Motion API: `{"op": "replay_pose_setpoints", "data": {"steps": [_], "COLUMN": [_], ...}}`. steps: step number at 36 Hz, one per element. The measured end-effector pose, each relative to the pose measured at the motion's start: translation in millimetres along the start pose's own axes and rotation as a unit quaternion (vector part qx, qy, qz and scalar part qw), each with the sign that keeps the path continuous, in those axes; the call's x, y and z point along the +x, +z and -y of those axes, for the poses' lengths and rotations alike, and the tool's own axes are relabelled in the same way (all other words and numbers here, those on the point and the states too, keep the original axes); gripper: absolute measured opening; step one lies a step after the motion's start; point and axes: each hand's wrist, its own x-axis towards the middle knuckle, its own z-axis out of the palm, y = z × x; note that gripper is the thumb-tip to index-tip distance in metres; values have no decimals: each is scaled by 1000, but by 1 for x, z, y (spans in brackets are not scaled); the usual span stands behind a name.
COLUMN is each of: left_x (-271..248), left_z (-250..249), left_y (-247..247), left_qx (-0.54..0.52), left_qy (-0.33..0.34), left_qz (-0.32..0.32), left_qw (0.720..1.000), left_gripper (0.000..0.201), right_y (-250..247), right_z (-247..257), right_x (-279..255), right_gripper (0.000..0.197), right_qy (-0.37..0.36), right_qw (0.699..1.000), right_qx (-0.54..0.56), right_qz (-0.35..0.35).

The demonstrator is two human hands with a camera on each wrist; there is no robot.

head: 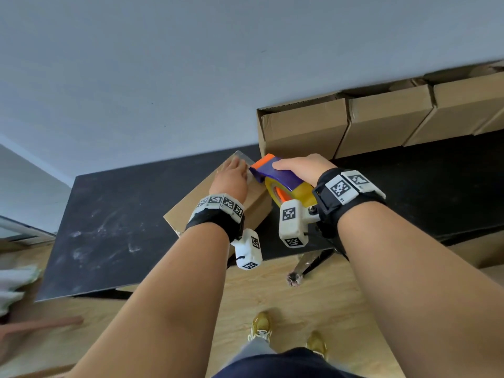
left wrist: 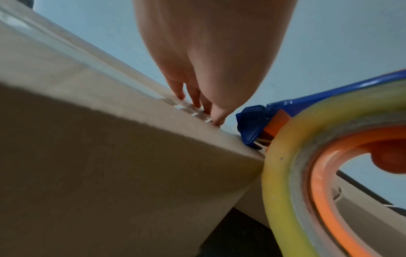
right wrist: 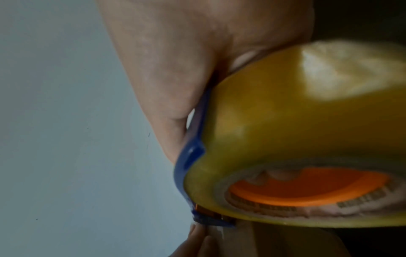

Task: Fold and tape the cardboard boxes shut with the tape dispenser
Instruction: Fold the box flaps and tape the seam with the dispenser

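Taping: looks like the step in hand is finishing a strip on the small cardboard box [head: 218, 203], which sits closed on the black table [head: 114, 227] right in front of the person
Row of boxes: bigger cardboard boxes [head: 381, 118] line up along the wall behind, at least the nearest one with its end flaps open, so I'd guess those are waiting their turn
Right hand: right hand [head: 302, 167] is wrapped over the top of the blue and orange tape dispenser [head: 270, 173], fingers curled round it, nose of the dispenser down at the box's far right edge
Left hand: left hand [head: 231, 178] lies flat on the box top, fingers [left wrist: 193, 97] straight, pressing the clear tape [left wrist: 191, 111] down just beside the dispenser's blade end
Next move: probably a firm tilt and pull to cut the tape against the blade while the left hand pins it, then smoothing the loose end over the edge
Tape roll: yellowish roll [right wrist: 296, 139] on an orange hub
Writing: printing on the roll's core is too blurred to read, no brand I can make out; only square black and white marker tags on the wrist bands [head: 341, 188]
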Motion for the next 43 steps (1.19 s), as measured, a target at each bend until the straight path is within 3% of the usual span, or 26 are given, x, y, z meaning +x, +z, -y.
{"op": "replay_pose_setpoints", "data": {"steps": [4, 8, 20, 25, 29, 33, 43], "left_x": [-1, -3, -8, -9, -10, -18, -25], "left_z": [-2, -5, -13, -17, -26, -36, -39], "left_y": [-2, -6, -7, -8, -13, -11, 1], "left_qx": [17, 7, 8, 18, 3, -5, -2], "left_qy": [-22, -34, -61, -80, -114, -141, -158], "left_qz": [27, 29, -7, 4, 57, 45, 48], "left_qw": [999, 999, 998, 997, 992, 989, 986], "left_gripper": [43, 44, 44, 45, 60, 73, 70], "right_y": [-4, -16, -40, -35, -24, -17, -10], "right_z": [-12, -26, -64, -71, -73, -75, -66], "right_x": [-1, -1, -13, -12, -7, -4, 9], "right_gripper": [67, 54, 55, 56, 54, 50, 51], "right_qy": [-3, -11, 8, 20, 23, 28, 34], "right_qw": [1000, 1000, 998, 999, 999, 999, 999], "right_qx": [4, 2, -31, -22, -20, -13, -12], "right_qz": [10, 19, 47, 43, 26, 28, 40]}}
